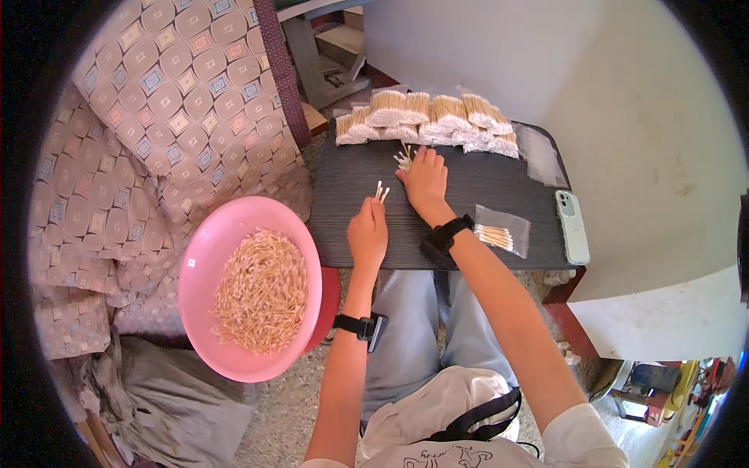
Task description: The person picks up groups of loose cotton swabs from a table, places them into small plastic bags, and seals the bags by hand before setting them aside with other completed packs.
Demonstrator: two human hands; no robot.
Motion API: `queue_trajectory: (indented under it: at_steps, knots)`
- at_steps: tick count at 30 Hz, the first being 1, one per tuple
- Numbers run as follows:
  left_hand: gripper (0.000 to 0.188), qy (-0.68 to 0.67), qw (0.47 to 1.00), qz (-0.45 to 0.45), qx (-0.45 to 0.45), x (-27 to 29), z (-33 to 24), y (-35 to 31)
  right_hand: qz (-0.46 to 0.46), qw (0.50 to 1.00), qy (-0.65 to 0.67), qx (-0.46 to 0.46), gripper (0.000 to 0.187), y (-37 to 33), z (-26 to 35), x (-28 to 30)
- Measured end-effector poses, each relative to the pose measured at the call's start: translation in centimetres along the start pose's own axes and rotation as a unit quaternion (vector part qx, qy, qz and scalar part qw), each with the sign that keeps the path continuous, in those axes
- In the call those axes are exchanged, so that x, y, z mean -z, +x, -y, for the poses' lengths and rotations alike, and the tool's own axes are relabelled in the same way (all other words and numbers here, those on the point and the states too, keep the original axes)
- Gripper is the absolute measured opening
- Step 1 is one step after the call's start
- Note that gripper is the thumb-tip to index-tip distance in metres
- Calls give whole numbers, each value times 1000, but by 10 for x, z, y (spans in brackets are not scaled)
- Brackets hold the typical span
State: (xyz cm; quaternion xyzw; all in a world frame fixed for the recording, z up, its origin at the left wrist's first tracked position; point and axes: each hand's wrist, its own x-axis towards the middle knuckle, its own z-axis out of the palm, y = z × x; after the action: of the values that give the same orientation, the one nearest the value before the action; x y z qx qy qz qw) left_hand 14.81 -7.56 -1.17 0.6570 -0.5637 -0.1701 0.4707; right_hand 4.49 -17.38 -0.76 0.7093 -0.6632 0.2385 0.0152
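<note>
My left hand (367,232) is shut on a few cotton swabs (381,191), held upright over the dark striped table (476,183). My right hand (424,178) lies flat on the table, fingers touching a small loose pile of swabs (404,156). Behind that pile lies a row of filled clear swab bags (437,117). A partly filled clear bag (499,232) sits by my right wrist. A pink bowl (203,257) heaped with loose swabs (261,290) stands at my left.
A white phone (573,226) lies at the table's right edge, with empty clear bags (541,154) beyond it. A patterned cushion sofa (156,117) fills the left. A white wall (624,117) is to the right. My knees sit under the table.
</note>
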Motion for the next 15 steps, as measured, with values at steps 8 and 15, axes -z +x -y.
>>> queue_trajectory:
  at_steps: [8,15]
  knots:
    - [29,0,1000,18,-12,-3,-2,2,-8,992,-117,45,13,14,-5,-9]
    - [30,0,1000,3,-10,-5,-8,2,-31,984,-174,35,13,11,-5,-17]
